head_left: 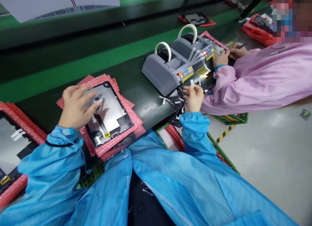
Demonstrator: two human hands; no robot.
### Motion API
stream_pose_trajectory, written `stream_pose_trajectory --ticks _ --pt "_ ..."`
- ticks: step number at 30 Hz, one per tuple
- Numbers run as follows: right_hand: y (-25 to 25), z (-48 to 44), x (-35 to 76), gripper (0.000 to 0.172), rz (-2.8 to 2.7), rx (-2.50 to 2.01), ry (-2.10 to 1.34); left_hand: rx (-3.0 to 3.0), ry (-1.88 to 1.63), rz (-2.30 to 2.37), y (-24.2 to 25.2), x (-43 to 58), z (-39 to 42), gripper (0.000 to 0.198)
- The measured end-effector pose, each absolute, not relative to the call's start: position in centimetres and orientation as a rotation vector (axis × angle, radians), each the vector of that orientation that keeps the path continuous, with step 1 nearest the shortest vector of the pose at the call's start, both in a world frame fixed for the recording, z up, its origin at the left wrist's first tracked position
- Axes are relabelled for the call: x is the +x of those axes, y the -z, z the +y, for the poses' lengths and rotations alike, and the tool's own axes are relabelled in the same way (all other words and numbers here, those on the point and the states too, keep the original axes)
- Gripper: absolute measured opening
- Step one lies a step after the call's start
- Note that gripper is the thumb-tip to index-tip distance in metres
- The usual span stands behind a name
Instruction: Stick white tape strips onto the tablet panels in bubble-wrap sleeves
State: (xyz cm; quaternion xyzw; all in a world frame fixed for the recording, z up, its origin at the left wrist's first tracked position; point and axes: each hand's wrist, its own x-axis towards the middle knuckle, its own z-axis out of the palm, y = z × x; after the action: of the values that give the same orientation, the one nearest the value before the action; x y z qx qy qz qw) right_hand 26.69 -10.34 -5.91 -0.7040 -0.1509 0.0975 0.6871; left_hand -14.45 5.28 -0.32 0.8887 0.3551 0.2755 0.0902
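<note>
My left hand (78, 106), fingers spread, is over the upper left part of a tablet screen panel (112, 110). The panel shows a silver back, a black frame, a dark flex cable and a yellow patch. It lies on a stack of pink bubble-wrap sheets (102, 152). My right hand (194, 97) is raised beside the tape dispensers, with a small strip of white tape (192, 82) pinched at the fingertips. Under that hand is a tangle of black strips with white tape bits (176, 102). Whether my left fingertips touch the panel I cannot tell.
Two grey tape dispensers (162, 71) with white rolls stand on the dark green bench. More panels on pink wrap (14, 138) lie at the left. A co-worker in a pink sleeve (258, 76) works at the right. Green crates (229, 118) are below the bench.
</note>
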Motion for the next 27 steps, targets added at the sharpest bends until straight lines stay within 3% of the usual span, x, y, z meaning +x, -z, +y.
stream_pose_trajectory --ticks 7,16,22,27 --pt "6.9 -8.7 28.0 0.048 -0.402 -1.601 -0.197 2.699 -0.713 0.974 0.8 -13.1 5.8 0.035" --pt "4.3 -10.8 24.7 0.045 -0.672 -1.676 0.009 2.638 -0.676 0.784 -0.1 -11.0 4.7 0.041" --pt "1.1 -9.4 16.0 0.053 -1.100 -1.499 -0.573 2.444 -0.650 0.704 -1.3 -7.0 2.2 0.047" --pt "0.8 -5.8 11.6 0.057 -1.217 -1.404 -0.887 2.345 -0.617 0.741 -0.5 -6.7 2.4 0.038"
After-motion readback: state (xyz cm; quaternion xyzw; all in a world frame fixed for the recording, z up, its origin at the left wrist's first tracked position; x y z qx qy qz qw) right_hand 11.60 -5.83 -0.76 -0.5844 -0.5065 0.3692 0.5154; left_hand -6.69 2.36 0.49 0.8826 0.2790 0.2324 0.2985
